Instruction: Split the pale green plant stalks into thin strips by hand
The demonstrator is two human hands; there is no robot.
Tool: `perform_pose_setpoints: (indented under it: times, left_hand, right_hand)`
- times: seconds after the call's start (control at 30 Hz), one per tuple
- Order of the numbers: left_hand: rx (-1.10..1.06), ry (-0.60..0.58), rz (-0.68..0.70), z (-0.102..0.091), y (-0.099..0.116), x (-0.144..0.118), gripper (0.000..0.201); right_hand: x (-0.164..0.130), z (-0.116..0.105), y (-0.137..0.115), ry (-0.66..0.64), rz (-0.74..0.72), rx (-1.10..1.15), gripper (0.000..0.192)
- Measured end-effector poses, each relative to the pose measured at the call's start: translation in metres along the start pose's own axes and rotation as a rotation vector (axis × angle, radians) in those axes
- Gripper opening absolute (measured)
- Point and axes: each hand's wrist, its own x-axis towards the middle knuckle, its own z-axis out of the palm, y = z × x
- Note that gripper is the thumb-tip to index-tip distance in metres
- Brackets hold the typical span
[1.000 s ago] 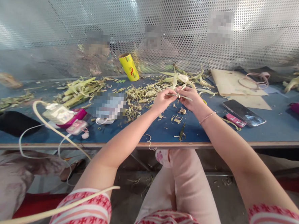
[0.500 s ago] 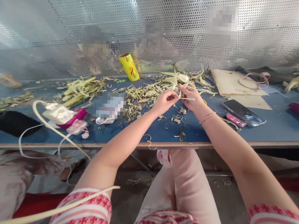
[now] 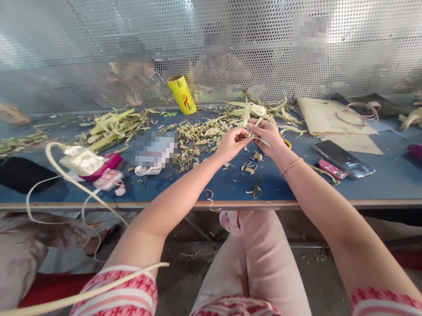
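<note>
Over the blue table, my left hand (image 3: 234, 142) and my right hand (image 3: 267, 136) meet, fingertips pinched together. Between them is a pale green plant strip (image 3: 262, 141), one end sticking out under my right fingers. Both hands are closed on this strip; the fingers partly hide it. Just behind and to the left lies a heap of dry, pale plant scraps (image 3: 201, 134). Longer husk-like leaves (image 3: 255, 109) rest beyond my fingertips. A few loose shreds (image 3: 249, 167) are scattered on the table below my hands.
A yellow tube (image 3: 182, 95) leans by the perforated metal panel (image 3: 241, 17). On the right are a phone (image 3: 344, 159), a pink box (image 3: 332, 170) and brown paper (image 3: 328, 117). Left are stalks (image 3: 114, 126), a white cable (image 3: 84, 188) and a black pouch (image 3: 19, 174). Another person's leg (image 3: 8, 260) shows at lower left.
My right fingers have shifted slightly left and the strip's free end now droops down to the right instead of lying level. My left hand has hardly moved.
</note>
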Motion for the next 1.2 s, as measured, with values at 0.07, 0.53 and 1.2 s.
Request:
perform_pose_setpoints:
  times: [0.07, 0.53, 1.2]
  left_hand:
    - [-0.009, 0.004, -0.021, 0.0006, 0.0007, -0.0006, 0.02]
    - [-0.038, 0.037, 0.017, 0.0007, -0.0032, 0.0007, 0.021]
    - [0.004, 0.031, -0.054, 0.0015, 0.0033, -0.0015, 0.015]
  right_hand:
    - [0.0003, 0.0009, 0.0001, 0.013, -0.011, 0.005, 0.015]
    - [-0.0038, 0.0029, -0.0032, 0.002, -0.008, -0.031, 0.007]
    - [-0.0052, 0.0025, -0.0033, -0.02, -0.047, -0.109, 0.021]
